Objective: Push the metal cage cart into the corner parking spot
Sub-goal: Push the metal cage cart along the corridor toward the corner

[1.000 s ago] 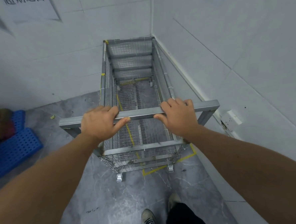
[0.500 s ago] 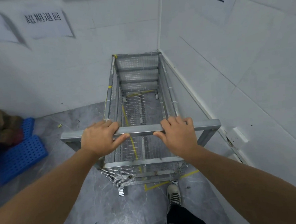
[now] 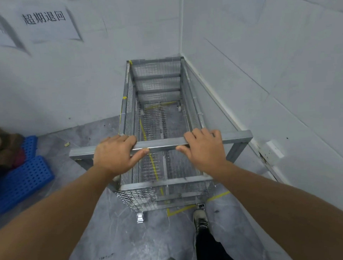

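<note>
The metal cage cart [image 3: 164,186] is an empty wire-mesh box on small casters. Its far end stands against the back wall in the corner, its right side close along the right wall. A grey handle bar [image 3: 159,144] crosses its near end. My left hand [image 3: 116,153] grips the bar left of centre, fingers over the top and thumb under. My right hand [image 3: 205,148] grips it right of centre in the same way. Yellow floor tape [image 3: 218,197] marks the parking spot; the near line shows under the cart's near end.
Blue perforated plastic pallets [image 3: 23,179] with a brown bundle [image 3: 3,146] lie on the floor at the left. A white socket [image 3: 274,151] sits low on the right wall. Paper signs hang on both walls. My foot [image 3: 200,220] is just behind the cart's right caster.
The cart has rolled further into the corner and its far end now meets the back wall. My right foot has stepped up behind it. Both hands stayed on the bar.
</note>
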A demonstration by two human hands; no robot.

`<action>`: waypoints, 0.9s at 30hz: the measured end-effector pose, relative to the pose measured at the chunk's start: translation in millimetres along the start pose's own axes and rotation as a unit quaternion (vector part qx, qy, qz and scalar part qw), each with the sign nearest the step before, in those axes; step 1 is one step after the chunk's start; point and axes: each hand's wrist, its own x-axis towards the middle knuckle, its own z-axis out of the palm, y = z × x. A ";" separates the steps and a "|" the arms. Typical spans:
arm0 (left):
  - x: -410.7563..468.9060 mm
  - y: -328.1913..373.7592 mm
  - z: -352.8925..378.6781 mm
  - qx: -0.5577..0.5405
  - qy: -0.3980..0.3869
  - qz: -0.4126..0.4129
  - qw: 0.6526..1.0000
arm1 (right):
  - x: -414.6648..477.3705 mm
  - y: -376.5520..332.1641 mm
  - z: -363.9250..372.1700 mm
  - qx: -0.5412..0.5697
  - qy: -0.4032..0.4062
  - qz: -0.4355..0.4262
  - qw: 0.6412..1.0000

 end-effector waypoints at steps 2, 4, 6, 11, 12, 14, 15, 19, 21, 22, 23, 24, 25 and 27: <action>-0.2 -1.0 0.8 -0.001 -0.005 0.002 1.000 | 0.8 -0.3 -1.2 0.005 -0.011 0.001 1.000; -0.4 -0.7 0.2 -0.002 -0.013 0.004 1.000 | 0.7 -0.5 -2.8 0.010 -0.025 0.002 1.000; -0.6 -1.0 0.0 -0.004 -0.018 0.006 1.000 | -0.1 -0.1 -2.7 0.008 -0.027 0.001 1.000; 1.1 -2.0 -2.6 0.000 -0.047 -0.004 0.999 | -0.5 0.2 -3.5 0.009 -0.027 -0.002 1.000; 1.2 -2.2 -2.8 0.001 -0.049 -0.002 0.999 | -0.9 0.5 -3.1 0.010 -0.028 -0.006 1.000; 0.7 -3.3 -1.8 0.004 -0.049 0.001 0.999 | -0.3 2.2 -0.8 0.010 -0.022 -0.013 1.000; 0.6 -3.7 -2.2 0.004 -0.050 0.003 0.999 | 0.6 2.6 -0.6 0.011 -0.019 -0.017 1.000; 1.4 -5.4 -6.6 -0.010 -0.085 0.003 0.996 | 2.1 0.6 -2.5 0.008 -0.046 -0.018 0.999; 0.8 -11.7 -7.0 -0.033 -0.103 0.018 0.994 | 2.5 0.6 -4.0 -0.004 -0.049 -0.021 0.999; 0.1 -14.2 -7.6 -0.049 -0.104 0.022 0.993 | 2.2 1.3 -5.2 -0.004 -0.049 -0.024 0.999; -1.9 -20.2 -10.1 -0.063 -0.096 0.023 0.993 | 3.2 -2.1 -7.3 -0.002 -0.045 -0.029 0.999; -5.4 -27.4 -11.5 -0.072 -0.087 0.025 0.993 | 4.2 -8.2 -8.4 -0.002 -0.044 -0.033 0.998; -8.8 -35.4 -12.1 -0.074 -0.080 0.028 0.994 | 5.8 -16.5 -9.9 -0.004 -0.047 -0.033 0.998; -17.9 -53.6 -13.5 -0.070 -0.079 0.042 0.993 | 6.7 -38.3 -10.3 -0.012 -0.046 -0.017 0.999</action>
